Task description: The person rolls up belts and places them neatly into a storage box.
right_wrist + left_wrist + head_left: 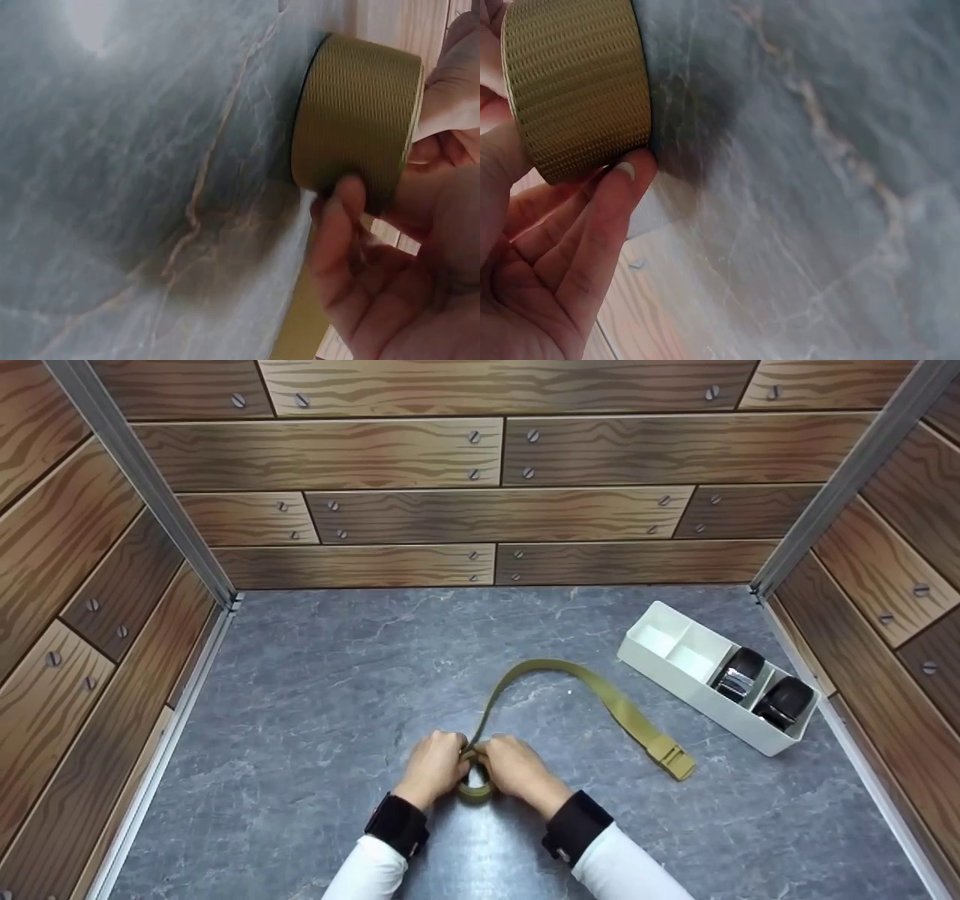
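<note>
An olive webbing belt (555, 664) stands on its edge on the grey marbled table, partly wound into a coil (475, 793). My left hand (435, 765) grips the coil from the left, a fingertip pressed to its lower edge in the left wrist view. From the right, my right hand (516, 765) holds the same coil, fingers against the ribbed webbing (356, 112) in the right wrist view. The unwound length arcs away from the hands and round to the right. It ends in a flat olive buckle (671, 757) lying on the table.
A white divided box (675, 690) stands at the right, set at an angle. Its two nearer compartments hold black rolled items, one (739, 675) with a shiny metal piece, the other (784, 703) glossy black. Wood-patterned walls (405, 514) enclose the table at the back and sides.
</note>
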The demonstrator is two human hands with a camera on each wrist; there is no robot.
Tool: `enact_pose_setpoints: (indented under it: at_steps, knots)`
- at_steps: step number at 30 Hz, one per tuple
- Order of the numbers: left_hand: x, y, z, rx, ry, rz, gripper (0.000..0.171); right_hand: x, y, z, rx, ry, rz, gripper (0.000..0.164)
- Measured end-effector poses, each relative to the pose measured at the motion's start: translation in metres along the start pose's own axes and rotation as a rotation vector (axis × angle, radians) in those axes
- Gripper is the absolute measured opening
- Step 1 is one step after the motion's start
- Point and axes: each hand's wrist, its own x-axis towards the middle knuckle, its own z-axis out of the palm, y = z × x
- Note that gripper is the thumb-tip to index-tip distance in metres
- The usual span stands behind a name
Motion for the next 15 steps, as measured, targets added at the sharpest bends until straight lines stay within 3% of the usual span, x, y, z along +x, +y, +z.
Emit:
enact_pose_setpoints:
  at_steps: [4, 9, 15]
  knots:
    - [-0.0008, 0.0009, 0.0008, 0.073, 0.009, -0.003, 0.015, -0.0014, -0.0002, -0.001, 0.068, 0.015, 0.049, 0.012]
    - [-0.001, -0.0008, -0.0013, 0.093, 0.016, -0.05, 0.014, -0.0067, -0.0034, -0.0036, 0.113, 0.0, 0.162, 0.027]
    - [-0.0024, -0.0051, -0.0032, -0.033, 0.008, -0.023, 0.018, -0.0035, -0.0021, -0.0008, -0.018, 0.042, 0.052, 0.027]
